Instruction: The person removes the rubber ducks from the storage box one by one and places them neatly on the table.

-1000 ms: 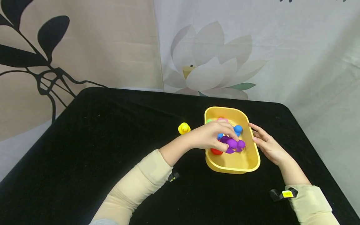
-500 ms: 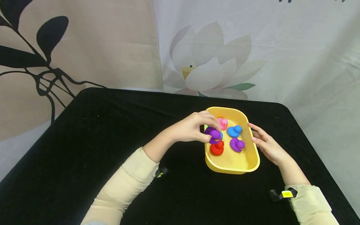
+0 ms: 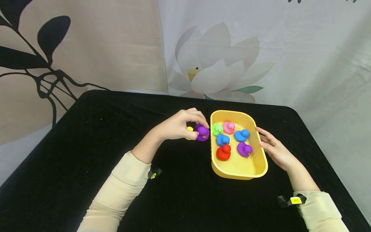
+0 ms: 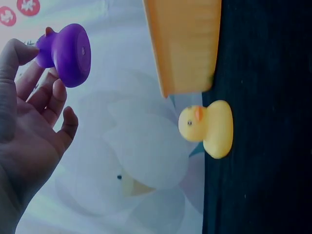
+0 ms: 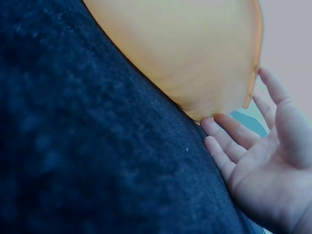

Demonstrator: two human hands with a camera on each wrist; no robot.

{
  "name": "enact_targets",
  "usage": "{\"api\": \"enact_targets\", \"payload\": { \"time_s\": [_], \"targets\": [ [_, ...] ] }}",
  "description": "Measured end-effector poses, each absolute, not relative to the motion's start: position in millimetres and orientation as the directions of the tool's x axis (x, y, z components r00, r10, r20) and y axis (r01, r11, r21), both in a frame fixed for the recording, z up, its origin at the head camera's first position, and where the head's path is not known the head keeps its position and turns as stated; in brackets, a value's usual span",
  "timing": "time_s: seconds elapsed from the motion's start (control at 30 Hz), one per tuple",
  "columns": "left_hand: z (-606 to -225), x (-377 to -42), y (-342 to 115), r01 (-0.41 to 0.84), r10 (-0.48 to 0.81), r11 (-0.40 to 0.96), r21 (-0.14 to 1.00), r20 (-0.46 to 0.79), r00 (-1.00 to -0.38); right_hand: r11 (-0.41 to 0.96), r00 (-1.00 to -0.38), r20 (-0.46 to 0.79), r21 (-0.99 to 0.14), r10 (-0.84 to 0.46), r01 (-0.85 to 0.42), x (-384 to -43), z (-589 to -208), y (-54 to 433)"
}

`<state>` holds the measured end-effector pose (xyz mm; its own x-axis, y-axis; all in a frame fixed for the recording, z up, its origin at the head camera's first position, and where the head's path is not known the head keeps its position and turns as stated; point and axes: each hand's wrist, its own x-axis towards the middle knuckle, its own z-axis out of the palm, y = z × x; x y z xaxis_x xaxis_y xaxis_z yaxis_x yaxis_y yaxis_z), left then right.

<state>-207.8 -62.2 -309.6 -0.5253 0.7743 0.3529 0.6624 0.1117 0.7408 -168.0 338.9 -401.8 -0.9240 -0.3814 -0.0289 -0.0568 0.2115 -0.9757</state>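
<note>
My left hand (image 3: 178, 125) pinches a purple rubber duck (image 3: 202, 132) between thumb and fingers, just left of the yellow bin (image 3: 255, 169). In the left wrist view that purple duck (image 4: 72, 56) is held up off the black table, its flat base facing the bin side. A yellow rubber duck (image 4: 218, 129) stands on the cloth beside the bin; in the head view it is partly hidden behind the held one. My right hand (image 3: 276, 153) rests its fingertips against the bin's right side, fingers loosely extended, as the right wrist view also shows.
Inside the bin sit several more ducks: green (image 3: 217, 129), pink (image 3: 229, 127), two blue (image 3: 242, 135), red (image 3: 223, 152) and another purple duck (image 3: 244, 149). Black cloth (image 3: 101, 145) covers the table, and a printed curtain (image 3: 139, 45) hangs behind it.
My left hand has lifted the purple duck out of the bin and carried it left over the rim, toward the yellow duck. The right hand and the bin have stayed put.
</note>
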Motion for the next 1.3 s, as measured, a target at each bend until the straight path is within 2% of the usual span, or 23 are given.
{"api": "enact_targets", "payload": {
  "time_s": [0.27,0.87,1.3],
  "targets": [
    [-312.8,-216.5,-79.9,0.637,0.759,0.117,0.762,0.345,-0.553,0.218,-0.924,-0.039,-0.975,-0.38,-0.048,-168.0,-401.8,338.8],
    [-334.7,-244.4,-115.4,0.524,0.716,0.201,0.828,0.241,-0.656,0.187,-0.916,-0.003,-0.979,-0.401,-0.078,-168.0,-404.1,340.6],
    [-356.0,-257.3,-128.0,0.451,0.734,0.211,0.867,0.165,-0.659,0.196,-0.916,-0.006,-0.977,-0.401,-0.079,-168.0,-404.6,340.7]
  ]
}}
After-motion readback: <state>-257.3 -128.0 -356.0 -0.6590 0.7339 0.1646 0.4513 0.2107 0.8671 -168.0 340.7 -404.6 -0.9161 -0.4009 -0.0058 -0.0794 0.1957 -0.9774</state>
